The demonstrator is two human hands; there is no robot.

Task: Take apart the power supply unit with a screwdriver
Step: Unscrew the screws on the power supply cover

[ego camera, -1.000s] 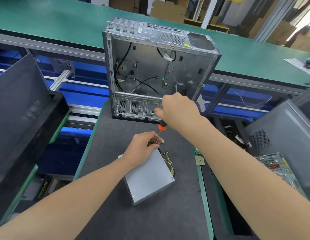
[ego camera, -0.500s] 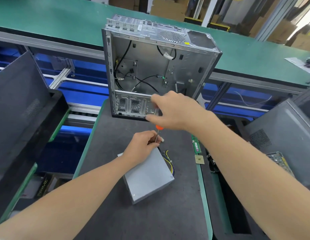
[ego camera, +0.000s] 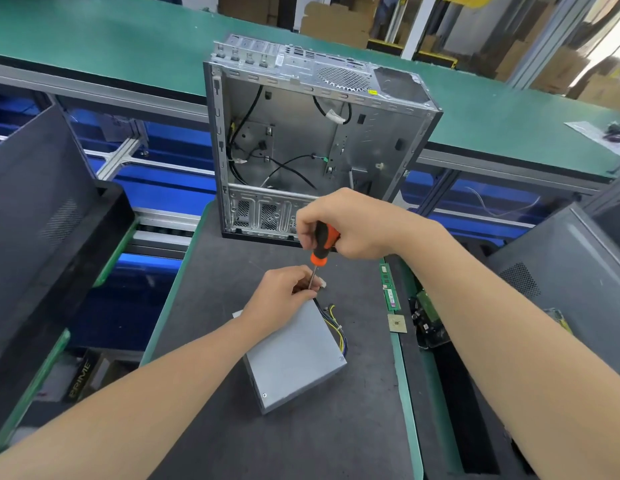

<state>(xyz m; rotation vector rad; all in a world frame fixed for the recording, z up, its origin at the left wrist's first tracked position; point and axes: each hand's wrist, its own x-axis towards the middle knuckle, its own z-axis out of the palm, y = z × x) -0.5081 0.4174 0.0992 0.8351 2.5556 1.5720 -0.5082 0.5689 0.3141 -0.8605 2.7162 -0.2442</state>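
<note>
A grey metal power supply unit lies flat on the dark work mat, its yellow and black wires trailing off its far right side. My left hand rests on the unit's far corner, fingers pinched around the screwdriver's thin shaft. My right hand grips the orange and black screwdriver by its handle, holding it nearly upright with the tip down at that corner. The tip and the screw are hidden by my left fingers.
An open, stripped computer case stands upright just beyond my hands. Dark case panels lean at left, a grey case sits at right. RAM sticks, a CPU chip and circuit boards lie along the mat's right edge.
My right hand turned on the screwdriver handle, first covering it with fingers spread, then gripping it again so more of the orange and black handle shows. My left hand and the unit stayed put.
</note>
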